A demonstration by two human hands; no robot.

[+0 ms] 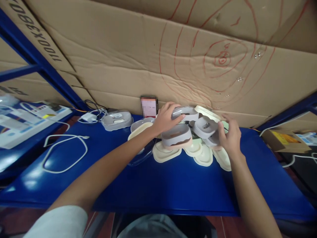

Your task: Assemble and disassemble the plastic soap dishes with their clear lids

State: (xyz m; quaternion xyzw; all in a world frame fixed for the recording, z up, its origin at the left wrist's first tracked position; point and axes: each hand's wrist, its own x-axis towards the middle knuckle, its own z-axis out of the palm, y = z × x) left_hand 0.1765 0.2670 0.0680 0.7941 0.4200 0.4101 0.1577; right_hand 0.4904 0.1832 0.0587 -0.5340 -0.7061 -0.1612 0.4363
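left hand (165, 119): closed over grey lid (185, 113) atop pile, near shelf's (173, 188) back edge
lid axis: left-right
right hand (230, 136): half-open, fingertips touching pile's right side, holding nothing

On the tabletop (173, 188) a pile of plastic containers (188, 138) lies between the left hand (166, 119) and right hand (230, 137), a phone (149, 106) behind it, a lone container (117, 120) and looped cable (64, 152) to its left.

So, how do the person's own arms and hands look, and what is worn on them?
Both forearms are bare. The left hand and right hand wear no gloves, rings or watch. A short white sleeve covers the left upper arm; no sleeve shows on the right.
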